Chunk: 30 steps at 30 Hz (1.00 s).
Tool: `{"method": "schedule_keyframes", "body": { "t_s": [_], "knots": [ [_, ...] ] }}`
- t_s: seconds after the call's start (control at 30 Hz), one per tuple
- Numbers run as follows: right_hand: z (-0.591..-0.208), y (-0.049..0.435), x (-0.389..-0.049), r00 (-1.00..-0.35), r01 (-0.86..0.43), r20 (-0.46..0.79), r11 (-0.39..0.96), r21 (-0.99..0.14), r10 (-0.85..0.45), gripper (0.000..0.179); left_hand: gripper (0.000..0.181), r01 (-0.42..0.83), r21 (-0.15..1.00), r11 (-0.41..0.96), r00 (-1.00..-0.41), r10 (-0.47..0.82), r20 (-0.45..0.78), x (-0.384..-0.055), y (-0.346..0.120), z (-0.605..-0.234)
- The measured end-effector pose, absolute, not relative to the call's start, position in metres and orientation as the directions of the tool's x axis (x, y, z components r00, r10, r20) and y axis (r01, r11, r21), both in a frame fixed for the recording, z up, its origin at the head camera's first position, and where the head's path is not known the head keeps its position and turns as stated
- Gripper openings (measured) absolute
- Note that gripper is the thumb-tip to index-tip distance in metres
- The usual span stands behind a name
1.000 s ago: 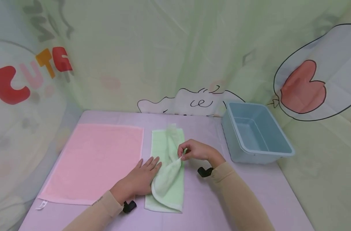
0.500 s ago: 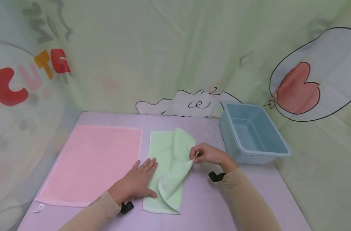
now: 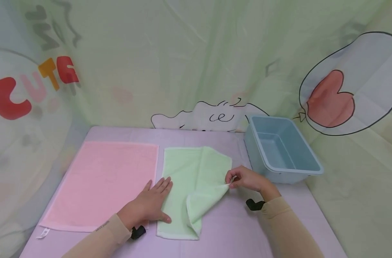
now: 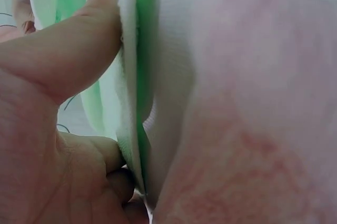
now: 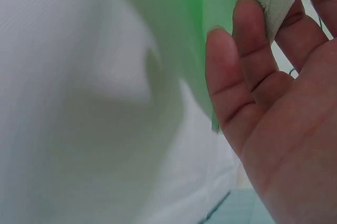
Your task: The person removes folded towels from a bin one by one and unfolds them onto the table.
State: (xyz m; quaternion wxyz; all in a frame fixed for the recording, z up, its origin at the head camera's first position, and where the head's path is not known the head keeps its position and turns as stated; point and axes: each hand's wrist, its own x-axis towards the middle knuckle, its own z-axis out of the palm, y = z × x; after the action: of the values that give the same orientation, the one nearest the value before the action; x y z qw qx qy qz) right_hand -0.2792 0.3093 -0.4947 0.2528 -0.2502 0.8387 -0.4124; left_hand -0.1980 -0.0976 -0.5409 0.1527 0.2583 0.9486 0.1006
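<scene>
A light green towel [image 3: 182,172] lies on the table, its right part lifted and its near right corner folded over. My right hand [image 3: 247,179] pinches the edge of that raised part between thumb and fingers. In the right wrist view, fingers [image 5: 250,39] lie against the green cloth. My left hand [image 3: 149,203] rests with spread, straight fingers on the towel's left edge. The left wrist view shows the left thumb [image 4: 84,45] on the towel's edge. A pink towel [image 3: 102,182] is spread flat on the left, partly under the left forearm.
A light blue plastic bin [image 3: 281,170] stands at the table's back right. A purple cloth [image 3: 228,229] covers the table. Printed curtains [image 3: 128,64] close off the back and both sides. A white tag [image 3: 43,233] sticks out from the pink towel's near left corner.
My right hand has moved right and slightly nearer, drawing the upper layer of the green towel out to the right. My left hand stays at the left edge, shifted slightly left.
</scene>
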Motion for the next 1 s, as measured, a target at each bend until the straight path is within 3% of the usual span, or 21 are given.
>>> {"method": "schedule_keyframes", "body": {
  "t_s": [0.37, 0.73, 1.0],
  "knots": [
    [-0.508, 0.34, -0.263, -0.821, -0.211, -0.224, 0.643, -0.736, -0.526, 0.005, 0.134, 0.476, 0.274, 0.836, -0.805, 0.539, -0.248, -0.201, -0.105, -0.547],
    [-0.518, 0.352, -0.249, -0.898, -0.09, -0.195, 0.599, -0.796, -0.394, 0.005, 0.132, 0.486, 0.276, 0.829, -0.795, 0.55, -0.256, -0.202, -0.109, -0.538],
    [-0.529, 0.355, -0.241, -0.935, -0.059, -0.183, 0.644, -0.763, -0.303, 0.003, 0.133, 0.486, 0.29, 0.824, -0.789, 0.557, -0.259, -0.203, -0.109, -0.538]
  ]
}}
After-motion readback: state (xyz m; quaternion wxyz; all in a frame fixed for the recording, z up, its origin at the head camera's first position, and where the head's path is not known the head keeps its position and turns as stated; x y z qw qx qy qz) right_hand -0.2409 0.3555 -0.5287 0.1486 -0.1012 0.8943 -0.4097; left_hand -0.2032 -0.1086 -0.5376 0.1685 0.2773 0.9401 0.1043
